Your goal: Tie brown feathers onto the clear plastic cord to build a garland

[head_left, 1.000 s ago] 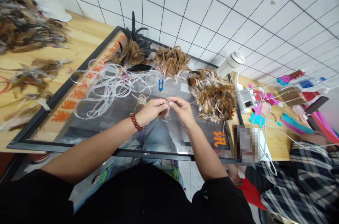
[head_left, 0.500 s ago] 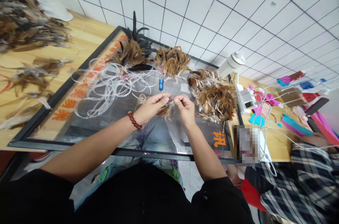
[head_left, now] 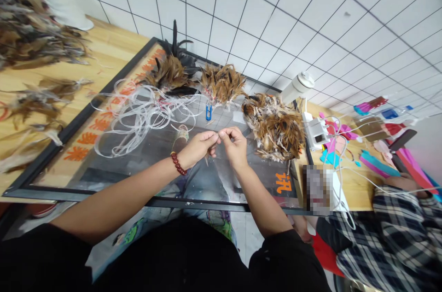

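My left hand (head_left: 202, 144), with a brown bead bracelet (head_left: 178, 164) at its wrist, is closed in a pinch. A thin brownish feather tip (head_left: 206, 160) pokes out below its fingers. My right hand (head_left: 235, 147) is also pinched, its fingertips meeting the left ones. Whatever lies between those fingertips is too small to make out. Beyond my hands are small blue thread snips (head_left: 208, 112) and a brown feather bundle (head_left: 223, 82). To the right lies a bigger heap of brown feathers (head_left: 276, 126). A small spool-like roll (head_left: 180, 137) stands by my left hand.
A tangle of clear plastic strips (head_left: 138, 117) covers the left of the black-framed glass board (head_left: 103, 188). More feathers (head_left: 34, 29) pile at far left, near white spools (head_left: 65, 2). At right are a white bottle (head_left: 297, 87), power adapters (head_left: 315, 131), cables and a person's plaid sleeve (head_left: 397, 218).
My hands have drawn together, and their fingertips now touch. The small feather bunch seen beneath them before is mostly hidden now. The view has shifted slightly.
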Tool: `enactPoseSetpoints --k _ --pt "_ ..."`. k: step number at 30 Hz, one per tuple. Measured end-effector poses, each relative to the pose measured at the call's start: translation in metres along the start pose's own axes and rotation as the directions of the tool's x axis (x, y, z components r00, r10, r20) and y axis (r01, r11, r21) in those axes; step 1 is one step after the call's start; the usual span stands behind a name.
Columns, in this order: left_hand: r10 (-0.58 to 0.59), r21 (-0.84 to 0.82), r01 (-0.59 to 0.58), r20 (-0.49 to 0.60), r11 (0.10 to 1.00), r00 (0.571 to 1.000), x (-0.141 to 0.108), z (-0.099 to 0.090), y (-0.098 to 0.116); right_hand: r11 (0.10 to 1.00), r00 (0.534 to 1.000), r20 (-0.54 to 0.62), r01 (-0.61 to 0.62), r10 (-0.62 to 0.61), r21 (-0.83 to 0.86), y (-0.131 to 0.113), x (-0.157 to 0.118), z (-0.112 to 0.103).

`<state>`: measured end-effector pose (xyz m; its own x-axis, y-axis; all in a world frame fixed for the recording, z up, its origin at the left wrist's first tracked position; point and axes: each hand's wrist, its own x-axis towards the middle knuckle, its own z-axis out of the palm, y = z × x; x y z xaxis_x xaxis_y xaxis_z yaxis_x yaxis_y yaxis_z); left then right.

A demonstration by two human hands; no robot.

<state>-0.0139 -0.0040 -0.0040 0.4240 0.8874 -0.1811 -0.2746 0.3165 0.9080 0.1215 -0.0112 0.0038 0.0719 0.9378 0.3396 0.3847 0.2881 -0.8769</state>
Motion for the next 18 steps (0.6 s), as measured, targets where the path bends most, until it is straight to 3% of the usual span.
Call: enactPoseSetpoints --k 3,6,10,14,18 --pt "0.086 -0.047 -0.093 -0.126 0.995 0.988 0.003 -0.006 0.008 0.981 0.987 0.160 0.035 -0.004 -0.188 0.009 0.019 -0.001" --pt "0.195 -0.088 -0.227 -0.277 0.970 0.941 0.008 -0.014 0.016 0.889 0.947 0.318 0.117 0.033 -0.442 0.021 0.042 0.004" --pt "0.228 -0.096 -0.289 -0.402 0.953 0.887 0.015 -0.023 0.018 0.774 0.939 0.331 0.139 0.096 -0.618 0.028 0.062 0.014" --pt "0.236 -0.084 -0.297 -0.420 0.951 0.876 0.019 -0.026 0.015 0.671 0.935 0.338 0.180 0.111 -0.719 0.025 0.059 0.017" --pt "0.247 -0.029 -0.291 -0.451 0.956 0.858 0.019 -0.025 0.012 0.728 0.935 0.352 0.210 0.047 -0.652 0.016 0.043 0.009"
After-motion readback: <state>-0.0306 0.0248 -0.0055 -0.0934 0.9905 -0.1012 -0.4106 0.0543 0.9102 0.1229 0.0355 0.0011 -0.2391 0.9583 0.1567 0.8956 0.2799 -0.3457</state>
